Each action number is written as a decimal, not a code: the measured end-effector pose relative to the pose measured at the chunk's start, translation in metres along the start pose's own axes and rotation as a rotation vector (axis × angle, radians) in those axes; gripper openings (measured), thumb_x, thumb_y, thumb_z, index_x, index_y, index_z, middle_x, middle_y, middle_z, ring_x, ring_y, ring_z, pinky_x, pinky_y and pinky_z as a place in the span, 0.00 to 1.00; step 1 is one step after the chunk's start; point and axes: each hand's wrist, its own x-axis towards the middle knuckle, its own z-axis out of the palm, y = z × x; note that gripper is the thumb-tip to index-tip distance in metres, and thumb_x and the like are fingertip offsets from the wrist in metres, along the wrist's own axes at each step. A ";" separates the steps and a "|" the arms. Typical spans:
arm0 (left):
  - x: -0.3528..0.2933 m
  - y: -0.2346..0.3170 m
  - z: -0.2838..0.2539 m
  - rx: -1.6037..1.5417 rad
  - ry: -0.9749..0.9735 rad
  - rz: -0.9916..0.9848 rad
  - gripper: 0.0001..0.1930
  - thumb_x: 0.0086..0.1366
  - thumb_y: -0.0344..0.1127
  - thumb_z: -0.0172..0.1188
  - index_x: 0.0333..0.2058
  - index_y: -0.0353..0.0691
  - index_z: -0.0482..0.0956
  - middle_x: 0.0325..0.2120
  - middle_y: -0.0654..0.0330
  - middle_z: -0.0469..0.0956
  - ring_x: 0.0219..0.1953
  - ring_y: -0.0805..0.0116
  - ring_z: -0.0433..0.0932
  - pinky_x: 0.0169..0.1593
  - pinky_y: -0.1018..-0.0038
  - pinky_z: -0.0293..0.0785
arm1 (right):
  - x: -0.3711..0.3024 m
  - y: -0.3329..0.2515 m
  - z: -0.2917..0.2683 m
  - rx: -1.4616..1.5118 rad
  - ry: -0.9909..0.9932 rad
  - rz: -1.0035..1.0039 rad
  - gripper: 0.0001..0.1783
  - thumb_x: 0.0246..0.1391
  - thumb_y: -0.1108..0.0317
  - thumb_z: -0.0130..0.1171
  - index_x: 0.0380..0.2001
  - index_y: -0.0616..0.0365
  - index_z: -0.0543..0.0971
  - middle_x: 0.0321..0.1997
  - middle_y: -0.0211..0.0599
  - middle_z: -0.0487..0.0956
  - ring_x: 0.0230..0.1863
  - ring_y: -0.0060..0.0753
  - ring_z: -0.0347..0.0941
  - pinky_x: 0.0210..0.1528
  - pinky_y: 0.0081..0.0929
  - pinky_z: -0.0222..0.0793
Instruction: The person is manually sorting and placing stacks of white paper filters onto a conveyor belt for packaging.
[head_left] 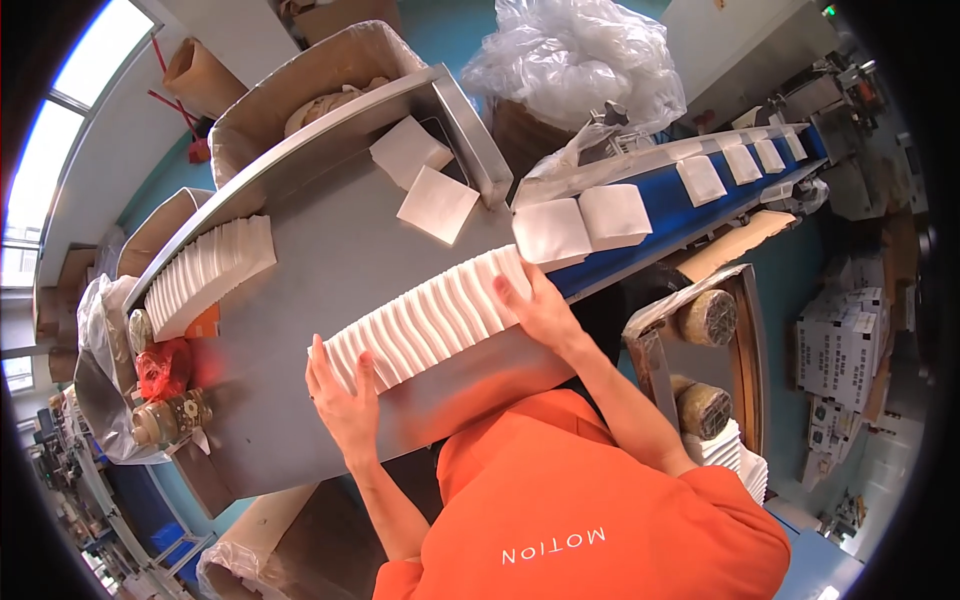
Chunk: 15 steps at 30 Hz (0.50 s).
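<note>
On the near side of the surface [300, 270], your left hand [347, 408] and right hand [545, 312] clasp opposite ends of the napkin row [425, 322]; squaring it seems underway, next calling for even inward pressure (neither grips the middle).

Centre of frame, I hold a softly ridged row of matt white paper sheets [430, 322] over a smooth metal bench [300, 262] with a dull sheen. Upper centre: crinkled, glossy clear plastic film [580, 65]. Lower centre: my matt cloth top [600, 485].
</note>
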 end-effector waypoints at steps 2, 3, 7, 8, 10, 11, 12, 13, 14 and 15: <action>-0.002 0.003 0.001 -0.013 -0.011 -0.010 0.35 0.65 0.53 0.60 0.63 0.37 0.62 0.58 0.43 0.66 0.61 0.44 0.65 0.61 0.56 0.64 | -0.013 -0.009 0.001 -0.214 0.001 -0.124 0.43 0.56 0.38 0.58 0.56 0.72 0.70 0.56 0.57 0.73 0.54 0.46 0.73 0.56 0.30 0.67; -0.002 0.005 0.001 -0.015 -0.018 -0.007 0.35 0.65 0.53 0.60 0.63 0.37 0.62 0.58 0.43 0.66 0.61 0.44 0.65 0.61 0.56 0.64 | -0.020 -0.029 0.002 -0.037 -0.036 -0.072 0.35 0.60 0.43 0.57 0.49 0.71 0.75 0.53 0.53 0.75 0.51 0.41 0.74 0.54 0.29 0.68; 0.000 0.003 -0.001 -0.023 0.000 -0.009 0.36 0.65 0.53 0.60 0.64 0.37 0.62 0.58 0.42 0.66 0.61 0.45 0.65 0.62 0.55 0.62 | -0.006 -0.006 -0.008 0.650 -0.186 0.378 0.23 0.62 0.56 0.57 0.50 0.66 0.76 0.50 0.39 0.78 0.48 0.28 0.75 0.51 0.25 0.70; 0.001 0.000 -0.002 -0.018 0.001 -0.027 0.36 0.65 0.54 0.60 0.64 0.37 0.61 0.58 0.42 0.66 0.62 0.45 0.64 0.62 0.55 0.62 | -0.007 -0.002 -0.019 0.800 -0.267 0.464 0.23 0.61 0.58 0.58 0.52 0.65 0.75 0.50 0.36 0.78 0.47 0.27 0.76 0.52 0.25 0.70; 0.002 0.003 -0.002 -0.039 -0.008 -0.036 0.37 0.65 0.54 0.60 0.64 0.37 0.61 0.58 0.43 0.66 0.62 0.45 0.64 0.62 0.55 0.62 | -0.011 0.029 -0.035 0.553 -0.279 0.391 0.25 0.60 0.62 0.59 0.56 0.65 0.71 0.51 0.37 0.78 0.49 0.30 0.76 0.54 0.29 0.71; 0.002 0.004 -0.002 -0.059 -0.025 -0.044 0.37 0.64 0.55 0.60 0.64 0.37 0.61 0.58 0.43 0.66 0.62 0.45 0.64 0.62 0.55 0.62 | -0.014 0.029 -0.037 0.496 -0.267 0.358 0.25 0.60 0.63 0.58 0.57 0.64 0.70 0.51 0.37 0.78 0.49 0.31 0.76 0.54 0.30 0.71; 0.001 0.004 -0.002 -0.055 -0.021 -0.048 0.37 0.64 0.55 0.60 0.64 0.37 0.61 0.58 0.43 0.66 0.62 0.45 0.64 0.62 0.55 0.62 | -0.012 0.029 -0.036 0.691 -0.104 0.354 0.22 0.60 0.65 0.58 0.55 0.64 0.71 0.50 0.36 0.78 0.49 0.31 0.76 0.53 0.31 0.72; 0.001 0.005 -0.002 -0.048 -0.036 -0.045 0.38 0.64 0.55 0.60 0.64 0.37 0.61 0.58 0.43 0.66 0.62 0.45 0.64 0.62 0.56 0.62 | -0.010 0.028 -0.039 0.739 0.032 0.422 0.19 0.62 0.64 0.57 0.52 0.63 0.72 0.50 0.35 0.78 0.49 0.31 0.77 0.52 0.31 0.72; 0.001 0.008 0.000 -0.044 -0.057 -0.035 0.38 0.64 0.56 0.60 0.64 0.38 0.61 0.58 0.43 0.66 0.62 0.46 0.63 0.62 0.56 0.61 | -0.009 0.019 -0.037 0.751 0.108 0.339 0.20 0.64 0.59 0.56 0.50 0.65 0.73 0.46 0.35 0.78 0.45 0.26 0.74 0.47 0.24 0.72; 0.000 0.011 0.001 -0.044 -0.060 -0.032 0.38 0.64 0.56 0.60 0.64 0.38 0.61 0.58 0.43 0.66 0.62 0.46 0.63 0.62 0.56 0.61 | -0.008 0.018 -0.031 0.660 0.074 0.258 0.23 0.64 0.56 0.56 0.51 0.66 0.72 0.47 0.37 0.78 0.46 0.26 0.74 0.49 0.25 0.71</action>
